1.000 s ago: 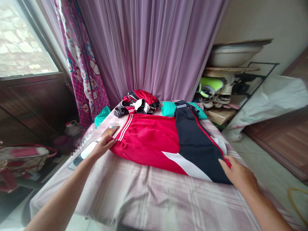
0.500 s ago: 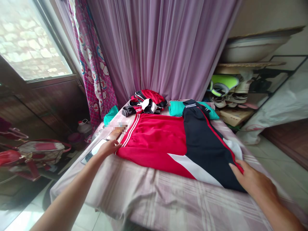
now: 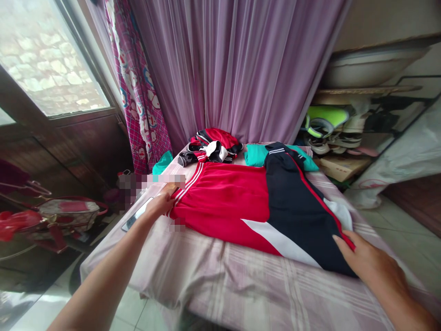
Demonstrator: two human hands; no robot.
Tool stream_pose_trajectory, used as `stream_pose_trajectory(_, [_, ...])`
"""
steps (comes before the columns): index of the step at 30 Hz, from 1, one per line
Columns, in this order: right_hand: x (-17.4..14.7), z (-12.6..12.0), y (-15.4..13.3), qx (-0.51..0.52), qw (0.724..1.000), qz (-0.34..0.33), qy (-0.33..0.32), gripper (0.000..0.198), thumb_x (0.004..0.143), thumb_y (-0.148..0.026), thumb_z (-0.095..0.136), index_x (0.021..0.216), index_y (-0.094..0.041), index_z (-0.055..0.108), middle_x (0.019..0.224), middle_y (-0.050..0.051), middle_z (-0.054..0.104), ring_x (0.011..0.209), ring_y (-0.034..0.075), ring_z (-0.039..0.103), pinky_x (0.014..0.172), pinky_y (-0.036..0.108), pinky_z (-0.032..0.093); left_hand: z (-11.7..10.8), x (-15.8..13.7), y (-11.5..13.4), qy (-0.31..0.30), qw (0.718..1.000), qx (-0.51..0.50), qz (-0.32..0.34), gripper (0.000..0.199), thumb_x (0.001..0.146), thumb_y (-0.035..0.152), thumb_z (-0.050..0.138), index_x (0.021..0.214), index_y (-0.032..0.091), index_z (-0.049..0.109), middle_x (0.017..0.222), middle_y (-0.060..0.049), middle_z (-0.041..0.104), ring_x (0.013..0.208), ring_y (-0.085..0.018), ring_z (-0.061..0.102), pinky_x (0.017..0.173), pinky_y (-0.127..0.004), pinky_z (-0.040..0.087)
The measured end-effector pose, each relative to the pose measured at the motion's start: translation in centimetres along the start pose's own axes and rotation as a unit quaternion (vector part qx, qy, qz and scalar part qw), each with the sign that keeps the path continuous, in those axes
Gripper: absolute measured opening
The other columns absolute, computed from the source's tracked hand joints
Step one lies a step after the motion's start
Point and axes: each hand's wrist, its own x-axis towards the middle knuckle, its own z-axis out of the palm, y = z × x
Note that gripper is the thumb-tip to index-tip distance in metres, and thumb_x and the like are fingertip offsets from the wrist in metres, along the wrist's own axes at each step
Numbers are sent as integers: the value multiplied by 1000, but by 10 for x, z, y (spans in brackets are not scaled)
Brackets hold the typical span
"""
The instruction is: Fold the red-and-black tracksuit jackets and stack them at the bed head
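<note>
A red track jacket (image 3: 223,193) with a navy shoulder and sleeve (image 3: 296,202), a white slanting panel and red piping lies flat on the bed or table. Its striped hem band points left. My left hand (image 3: 161,204) is closed on the near end of that hem, fingertips partly blurred out. At the right edge, my right hand (image 3: 370,259) pinches the navy cloth by the red piping, thumb on top. The striped sleeve cuff (image 3: 276,151) rests at the back over a folded teal cloth (image 3: 255,155). A white piece of cloth (image 3: 339,214) shows behind the sleeve.
A heap of red, black and white clothes (image 3: 220,142) sits at the back, against a purple curtain (image 3: 234,69). A phone (image 3: 136,216) lies by my left forearm. On the right stands a shelf with shoes (image 3: 319,145); bags (image 3: 69,211) are at the left.
My left hand has moved slightly away from me along the hem and now overlaps the striped band more. My right hand keeps its place on the jacket. The view has shifted a little.
</note>
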Motion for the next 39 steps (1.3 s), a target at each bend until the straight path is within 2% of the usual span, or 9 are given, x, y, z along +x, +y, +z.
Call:
stream_pose_trajectory(7, [-6, -10, -9, -9, 1000, 4, -12, 57, 95, -48, 28, 130, -16, 60, 110, 18, 73, 88, 34, 71, 73, 41, 53, 9, -5, -5, 27, 999, -17, -11, 41, 84, 55, 54, 104, 21, 65, 98, -9, 75, 91, -25, 70, 74, -30, 50])
stream_pose_trajectory(11, [-12, -18, -17, -22, 999, 3, 43, 58, 95, -47, 26, 127, -14, 60, 106, 20, 72, 87, 33, 70, 74, 42, 53, 7, -11, 4, 118, 985, -91, 89, 41, 91, 51, 43, 108, 22, 67, 110, -9, 73, 93, -22, 68, 79, -30, 50])
stream_pose_trajectory(15, [-10, -21, -21, -6, 996, -7, 85, 62, 93, -51, 26, 129, -12, 58, 108, 20, 71, 91, 34, 68, 78, 44, 52, -3, -18, 0, -21, 969, -144, 201, 51, 87, 63, 43, 97, 23, 73, 93, -4, 75, 83, -19, 68, 73, -26, 49])
stream_pose_trajectory(20, [21, -24, -16, 8, 1000, 15, -19, 66, 90, -62, 29, 118, -16, 67, 97, 21, 73, 81, 37, 70, 69, 45, 49, -14, -22, -22, -137, 957, -127, 222, 44, 72, 60, 63, 99, 27, 73, 104, -1, 75, 95, -21, 67, 82, -25, 48])
stream_pose_trajectory(23, [38, -31, -14, 14, 998, -19, -56, 46, 88, -53, 44, 100, -20, 74, 93, 18, 75, 83, 35, 70, 68, 40, 48, -21, -22, -24, -155, 955, -92, 235, 35, 77, 54, 59, 91, 25, 72, 94, -1, 75, 87, -19, 67, 78, -25, 48])
stream_pose_trajectory(25, [41, -36, -15, 35, 999, -21, -2, 43, 89, -48, 43, 104, -21, 73, 95, 17, 75, 82, 33, 70, 67, 37, 47, -28, -19, -16, -124, 953, -84, 262, 38, 85, 54, 48, 85, 22, 69, 84, -2, 71, 78, -18, 64, 73, -25, 47])
stream_pose_trajectory(29, [35, -40, -21, 45, 989, 60, 131, 63, 96, -52, 24, 127, -14, 63, 103, 24, 72, 78, 35, 68, 64, 41, 45, -30, -2, 13, 33, 965, -56, 252, 40, 92, 50, 39, 84, 22, 67, 84, -3, 69, 80, -18, 62, 74, -26, 45])
stream_pose_trajectory(35, [38, -17, -18, 26, 998, 37, 43, 61, 93, -56, 32, 127, -15, 63, 96, 22, 72, 74, 34, 67, 65, 44, 48, 8, 23, 31, 53, 976, -24, 209, 32, 88, 50, 54, 82, 22, 67, 90, -6, 71, 90, -23, 65, 79, -29, 46])
stream_pose_trajectory(39, [33, -16, -20, 17, 990, -9, 140, 61, 93, -51, 35, 131, -11, 58, 110, 24, 68, 89, 37, 66, 74, 50, 52, 20, 8, 26, 170, 974, -46, 143, 29, 90, 47, 54, 93, 21, 69, 108, -10, 70, 107, -28, 63, 93, -36, 46])
